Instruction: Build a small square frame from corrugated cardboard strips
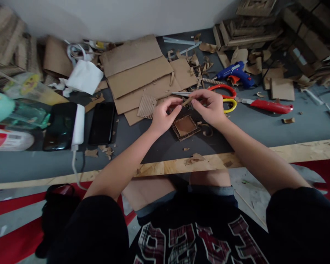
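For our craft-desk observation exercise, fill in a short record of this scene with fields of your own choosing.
Left hand: pinches one end of a small cardboard strip
Right hand: pinches the strip's other end
Below the hands: small square cardboard tray
Behind the right hand: scissors
Far right: blue glue gun, red utility knife
Left: two dark phones

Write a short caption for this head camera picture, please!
Both hands pinch a small cardboard strip above a square cardboard frame.

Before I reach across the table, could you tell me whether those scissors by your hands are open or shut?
Open. The scissors lie flat behind the right hand, their red and yellow handle loops spread apart; the blades are mostly hidden by the hands.
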A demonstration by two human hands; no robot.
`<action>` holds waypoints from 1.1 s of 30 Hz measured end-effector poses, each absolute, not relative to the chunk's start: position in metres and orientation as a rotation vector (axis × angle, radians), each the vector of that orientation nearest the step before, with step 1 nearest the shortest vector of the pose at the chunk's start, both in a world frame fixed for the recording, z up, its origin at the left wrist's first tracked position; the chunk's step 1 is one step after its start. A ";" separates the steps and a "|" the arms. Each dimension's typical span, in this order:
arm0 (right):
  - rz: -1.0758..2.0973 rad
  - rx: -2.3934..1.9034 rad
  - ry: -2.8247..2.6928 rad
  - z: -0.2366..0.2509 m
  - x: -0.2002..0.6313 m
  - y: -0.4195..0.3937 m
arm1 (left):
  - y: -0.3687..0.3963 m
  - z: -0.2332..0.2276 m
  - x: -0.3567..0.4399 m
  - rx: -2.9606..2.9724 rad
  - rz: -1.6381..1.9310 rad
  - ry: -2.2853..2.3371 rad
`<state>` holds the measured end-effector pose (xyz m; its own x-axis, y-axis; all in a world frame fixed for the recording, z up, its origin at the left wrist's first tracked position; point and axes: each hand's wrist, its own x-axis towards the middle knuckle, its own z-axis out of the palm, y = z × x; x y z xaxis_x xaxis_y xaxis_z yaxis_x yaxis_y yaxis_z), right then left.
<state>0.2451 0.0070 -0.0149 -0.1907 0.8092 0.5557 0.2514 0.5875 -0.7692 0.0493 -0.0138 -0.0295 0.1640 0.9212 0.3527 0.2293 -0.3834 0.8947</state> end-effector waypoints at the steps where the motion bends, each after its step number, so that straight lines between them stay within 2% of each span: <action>1: 0.689 -0.883 -1.678 -0.017 0.246 0.010 | -0.012 -0.031 0.049 1.682 1.240 1.070; 5: 0.780 -0.883 -1.583 -0.028 0.248 0.020 | -0.010 -0.031 0.051 1.465 1.274 0.934; 11: 0.649 -0.917 -1.645 -0.031 0.249 0.020 | -0.010 -0.029 0.053 1.360 1.323 0.833; 19: 0.210 -0.960 -1.962 -0.014 0.252 0.007 | -0.011 -0.033 0.053 1.342 1.324 0.926; 24: -0.113 -1.017 -1.948 -0.002 0.256 0.004 | -0.011 -0.033 0.054 1.328 1.433 0.956; 33: 0.221 -0.872 -2.068 -0.010 0.248 0.000 | -0.014 -0.034 0.052 1.614 1.482 1.144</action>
<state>0.2476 0.0002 -0.0100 -0.3883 0.6546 0.6486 0.5029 0.7403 -0.4461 0.0517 -0.0138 -0.0340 -0.0237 0.9113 0.4110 0.1670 -0.4017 0.9004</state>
